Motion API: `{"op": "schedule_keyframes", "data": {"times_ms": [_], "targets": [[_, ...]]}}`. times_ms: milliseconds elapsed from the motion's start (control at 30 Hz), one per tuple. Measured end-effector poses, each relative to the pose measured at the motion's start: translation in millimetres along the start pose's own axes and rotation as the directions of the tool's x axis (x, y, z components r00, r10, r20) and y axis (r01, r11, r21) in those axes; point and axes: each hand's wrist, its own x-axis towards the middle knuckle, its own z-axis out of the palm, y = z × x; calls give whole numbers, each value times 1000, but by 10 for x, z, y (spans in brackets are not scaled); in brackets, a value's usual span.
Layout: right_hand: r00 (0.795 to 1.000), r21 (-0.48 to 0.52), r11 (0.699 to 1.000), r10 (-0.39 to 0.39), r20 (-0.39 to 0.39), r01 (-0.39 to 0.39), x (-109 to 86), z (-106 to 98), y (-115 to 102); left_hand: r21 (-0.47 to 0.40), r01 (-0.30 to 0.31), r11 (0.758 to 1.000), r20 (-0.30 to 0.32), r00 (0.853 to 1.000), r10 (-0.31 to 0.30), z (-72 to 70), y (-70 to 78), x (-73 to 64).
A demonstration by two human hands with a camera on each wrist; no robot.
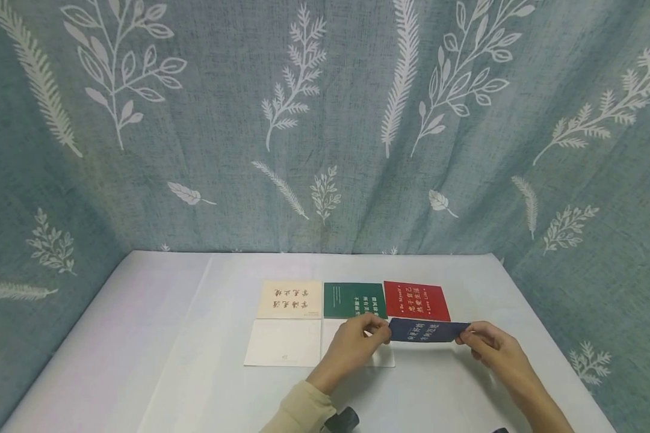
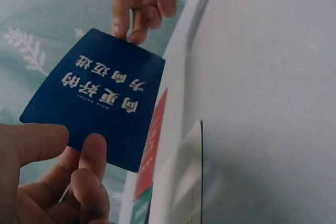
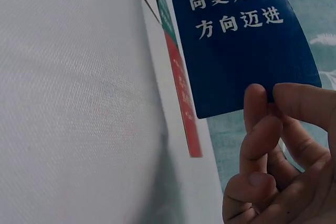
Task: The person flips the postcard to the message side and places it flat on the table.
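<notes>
A dark blue card (image 1: pixel 428 331) with white Chinese lettering is held up off the table, tilted, between both hands. My left hand (image 1: pixel 354 346) pinches one short edge between thumb and fingers, while my right hand (image 1: pixel 493 349) pinches the opposite edge. In the left wrist view the blue card (image 2: pixel 100 93) shows its whole lettered face, slightly bowed. Behind it lie a red card (image 1: pixel 416 300), a green card (image 1: pixel 352 299) and a cream card (image 1: pixel 289 299) in a row. A white card (image 1: pixel 283 343) lies in front of the cream one; another white card (image 1: pixel 384 355) is partly hidden by my left hand.
The cards lie on a white-covered table (image 1: pixel 195 337). A blue-green curtain (image 1: pixel 222 132) with white leaf prints stands behind and at both sides. A dark device (image 1: pixel 342 420) sits at the left wrist, by the beige sleeve (image 1: pixel 303 409).
</notes>
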Motion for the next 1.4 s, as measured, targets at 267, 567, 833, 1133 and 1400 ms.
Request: {"op": "schedule_keyframes", "data": {"times_ms": [267, 567, 833, 1133, 1400], "targets": [[998, -80, 996, 49, 35, -46, -13, -44, -14, 14, -1, 1000, -24, 1000, 1, 7, -20, -9], [993, -109, 988, 116, 32, -112, -13, -97, -25, 21, -15, 1000, -41, 999, 15, 37, -14, -28], [997, -140, 987, 76, -7, -76, -41, -89, 5, 37, -39, 999, -146, 988, 44, 150, 19, -20], [998, -161, 987, -8, -64, -2, -61, -38, 10, 86, -15, 996, -294, 955, 39, 267, 53, -8], [996, -225, 974, -53, -73, 35, -60, -37, 10, 133, 24, 991, -369, 929, 27, 351, 69, 38]]}}
